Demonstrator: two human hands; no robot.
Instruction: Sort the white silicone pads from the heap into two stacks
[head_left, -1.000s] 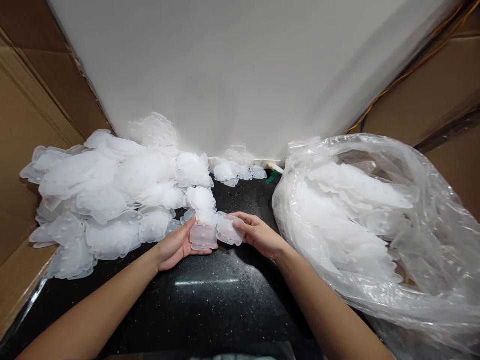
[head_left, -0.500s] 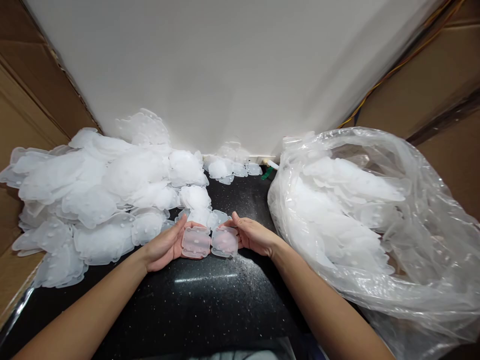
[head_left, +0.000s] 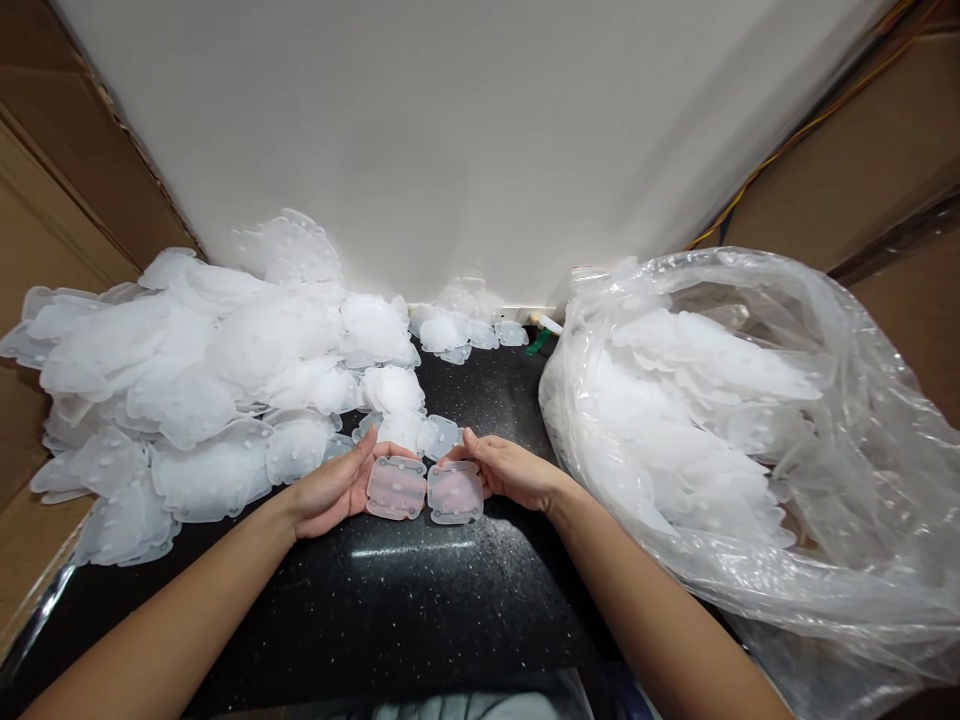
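My left hand (head_left: 330, 492) holds a small translucent plastic piece (head_left: 396, 488), squarish with raised dots, flat across its fingers. My right hand (head_left: 510, 472) holds a second, matching plastic piece (head_left: 455, 493) right beside the first, their edges nearly touching. Both pieces hover just above the black speckled tabletop (head_left: 420, 600). Directly behind my fingers lie a few loose pieces (head_left: 405, 430) at the edge of a big heap.
A large heap of the same translucent pieces (head_left: 187, 370) covers the table's left side. A clear plastic bag (head_left: 735, 420) full of more pieces fills the right. A white wall (head_left: 465, 140) stands behind, cardboard (head_left: 45, 200) on both sides.
My right hand brought its piece down level beside the left one; the two pieces now lie side by side, flat and slightly lower toward me.
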